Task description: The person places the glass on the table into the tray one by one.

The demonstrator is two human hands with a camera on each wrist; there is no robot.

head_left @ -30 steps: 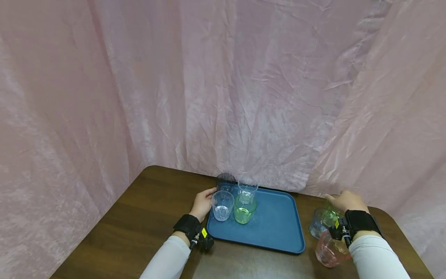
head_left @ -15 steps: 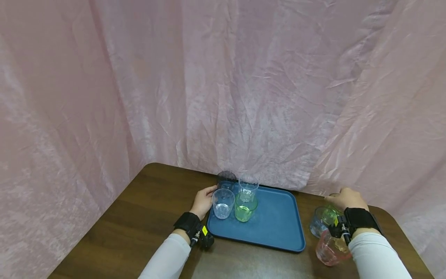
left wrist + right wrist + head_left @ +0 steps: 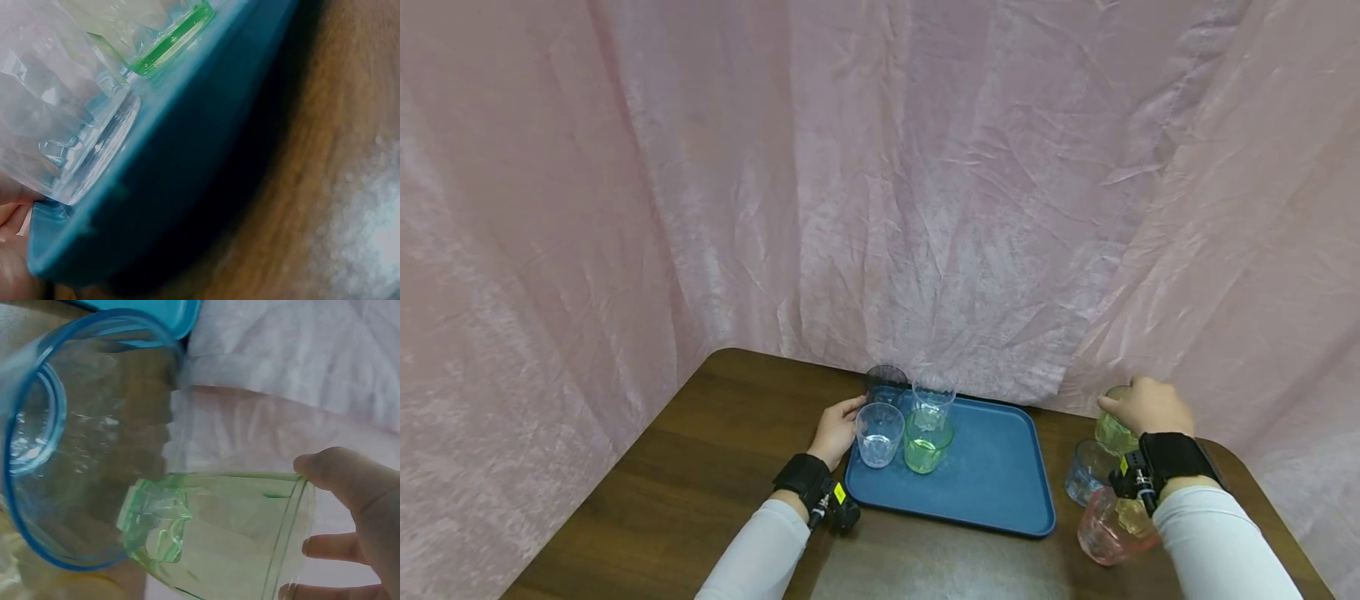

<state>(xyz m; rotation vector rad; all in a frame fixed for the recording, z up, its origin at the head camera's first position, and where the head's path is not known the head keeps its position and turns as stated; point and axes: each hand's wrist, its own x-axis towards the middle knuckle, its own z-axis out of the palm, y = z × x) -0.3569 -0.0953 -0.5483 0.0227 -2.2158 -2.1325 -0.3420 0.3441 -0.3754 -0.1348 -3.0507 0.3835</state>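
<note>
My left hand (image 3: pixel 837 432) grips the left rim of the blue tray (image 3: pixel 992 475); its fingers are partly hidden behind a clear glass (image 3: pixel 878 442). Beside that glass on the tray are a green glass (image 3: pixel 927 446), another clear glass (image 3: pixel 934 396) and a dark glass (image 3: pixel 886 382). On the right, my right hand (image 3: pixel 1153 407) pinches a yellow-green glass (image 3: pixel 231 531) near its rim, thumb on one side and fingers on the other. The held glass is just behind a blue-tinted glass (image 3: pixel 94 456) on the table.
A pink glass (image 3: pixel 1105 533) stands nearest on the right side of the wooden table (image 3: pixel 730 450), with a yellowish glass (image 3: pixel 1131 517) showing beside it, partly hidden by my right wrist. A pink curtain (image 3: pixel 880 208) hangs along the table's back edge.
My right hand has risen and moved slightly back, lifting the yellow-green glass from behind the blue-tinted one. My left hand and the tray keep their places.
</note>
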